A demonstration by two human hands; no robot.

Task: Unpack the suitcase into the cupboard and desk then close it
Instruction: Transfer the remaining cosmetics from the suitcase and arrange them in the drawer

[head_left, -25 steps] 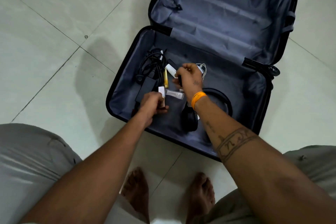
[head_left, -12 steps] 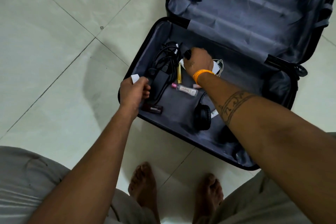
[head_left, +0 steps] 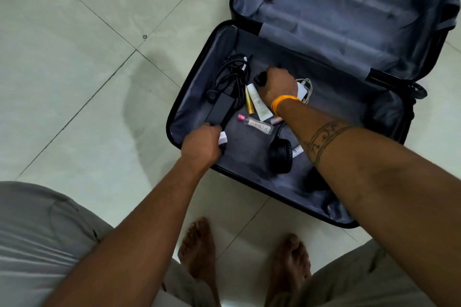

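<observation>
Lid half: the suitcase [head_left: 199, 87] lies open on the floor, its raised lid bare grey lining, open to reach.
Far right of base: bare lining, free.
Left of base: cable bundle [head_left: 233, 75] and power adapter [head_left: 220, 108] crowd the wall.
Centre: tubes [head_left: 259, 102], small bottle [head_left: 255, 124] and headphones [head_left: 280, 154] lie close together.
Near rim: left hand [head_left: 202, 146] blocks it.

Bare feet [head_left: 199, 244], orange wristband [head_left: 283, 102], forearm band tattoo [head_left: 324, 139], seemingly grey-beige trousers [head_left: 37, 244].
</observation>
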